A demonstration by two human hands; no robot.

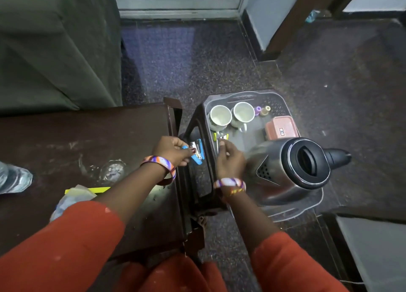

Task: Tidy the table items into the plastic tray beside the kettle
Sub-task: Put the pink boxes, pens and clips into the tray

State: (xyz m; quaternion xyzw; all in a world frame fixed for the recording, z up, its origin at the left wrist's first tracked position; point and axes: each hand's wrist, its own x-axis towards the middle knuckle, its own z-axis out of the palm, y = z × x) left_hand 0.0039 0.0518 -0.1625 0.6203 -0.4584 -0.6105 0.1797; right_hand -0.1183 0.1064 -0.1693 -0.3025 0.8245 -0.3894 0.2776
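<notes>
My left hand [174, 152] is shut on a blue stapler [197, 152], held over the gap between the dark table [87, 142] and the grey plastic tray [285, 212]. My right hand [229, 157] is over the tray's left part, fingers curled on a thin metal piece; what it is I cannot tell. A yellow and silver small item [222, 135] lies in the tray just beyond those fingers. The steel kettle [292, 166] with a black lid stands in the tray to the right of my right hand.
Two white cups [220, 116] [243, 113], two small spools [262, 110] and an orange lidded box [282, 128] sit in the tray's far part. On the table lie a yellow-green ruler [103, 189], a clear plastic bag [72, 200] and a bottle [13, 178]. A dark stool frame [197, 182] sits under the tray.
</notes>
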